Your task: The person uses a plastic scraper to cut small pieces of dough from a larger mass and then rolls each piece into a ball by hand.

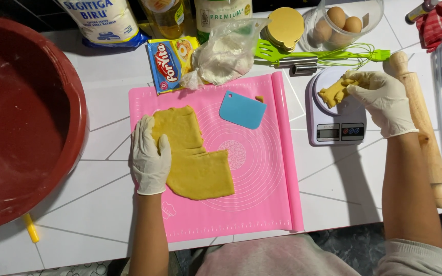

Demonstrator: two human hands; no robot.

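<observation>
dough sheet and scale: hand positions

my left hand (150, 156), in a white glove, lies flat on the rolled yellow dough sheet (196, 156). its fingers (141, 130) are extended and open, pressing the left edge of the sheet and gripping nothing. the sheet lies on the left half of the pink silicone mat (262, 184), with a square notch cut from its upper right corner.

my right hand (382, 102), also gloved, is over the white kitchen scale (333, 128). its fingers (360, 89) are closed in a pinch on a small piece of yellow dough (333, 93), held at the scale platform. i cannot tell whether the piece touches the platform.

a blue dough scraper (242, 110) lies on the mat, above and right of the sheet and apart from it. a wooden rolling pin (424, 128) lies on the white tiled bench (98, 204), just right of my right hand. a large red basin (21, 117) stands at the left of the bench. behind the mat are a clear bag of flour (226, 51), a green spatula (272, 50), a green whisk (349, 53) and a clear bowl of eggs (341, 23).
</observation>
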